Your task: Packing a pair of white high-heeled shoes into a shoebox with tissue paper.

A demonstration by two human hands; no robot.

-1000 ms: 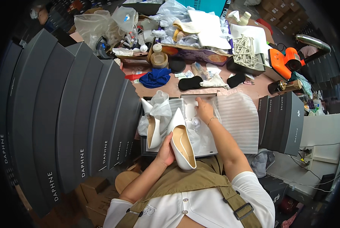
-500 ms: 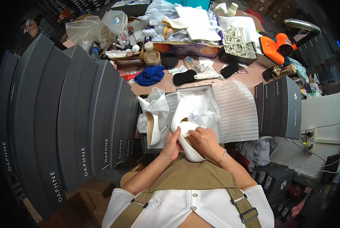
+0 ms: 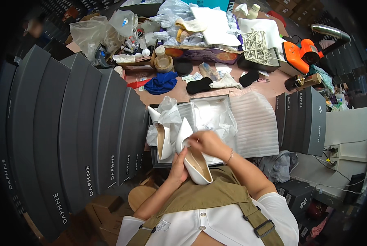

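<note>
The left hand [image 3: 178, 167] is clamped on a white shoe [image 3: 198, 166], gripping its side with the thumb at the rim of the opening. The shoe is a pointed pair-half with a tan insole; it is held above the near edge of an open box [image 3: 210, 98], toe pointing away from the body, heel end close to the olive apron [image 3: 204, 190]. The right hand [image 3: 210, 144] is at the front of the shoe's opening, fingers bent and bunched toward the toe. Whether those fingers are pressed together on anything cannot be told; a white patch shows beside them. A bracelet [image 3: 231, 156] is on the right wrist.

A second shoe [image 3: 164, 141], also white, lies in the left part of the box, toe away, with tissue paper [image 3: 170, 110] against it. A ribbed foam sheet [image 3: 255, 123] spreads out to the right of the box.

Beyond the box, on the pink table [image 3: 150, 97], are a blue cloth [image 3: 162, 83], two black pads [image 3: 199, 85] with a white cloth [image 3: 225, 81] between them, and a tray of white sticks [image 3: 257, 45]. Dark grey shoe boxes [image 3: 79, 127] are stacked at left; a smaller stack [image 3: 304, 119] stands at right.
</note>
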